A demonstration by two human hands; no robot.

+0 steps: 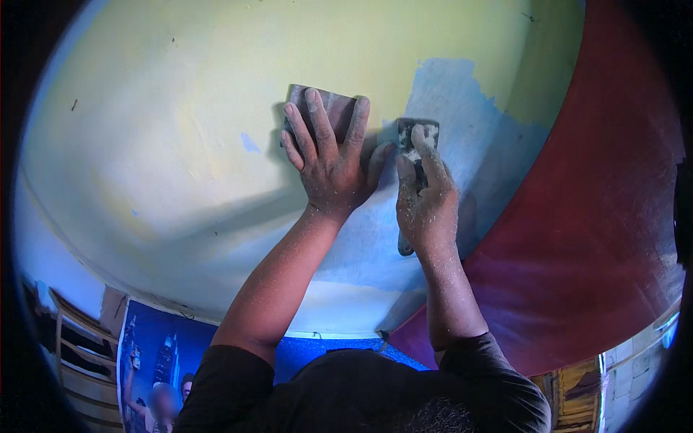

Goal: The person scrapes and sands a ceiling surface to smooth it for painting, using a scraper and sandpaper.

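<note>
My left hand (328, 166) lies flat with its fingers spread over a brownish square of sandpaper (341, 105), pressing it against a pale yellow painted surface (180, 108). Right beside it, my right hand (427, 206) grips a scraper; its dark, paint-flecked blade (419, 134) rests on the surface at the edge of a bare blue patch (462, 123), and the handle end (405, 250) sticks out below my palm. Both hands and forearms are dusted with white powder. The two hands almost touch at the thumbs.
A dark red surface (599, 216) adjoins the yellow one on the right. Below, a blue poster (162, 361) hangs at lower left beside wooden shelving (72, 346). Small blue chips (250, 143) show in the yellow paint. My dark sleeves fill the bottom edge.
</note>
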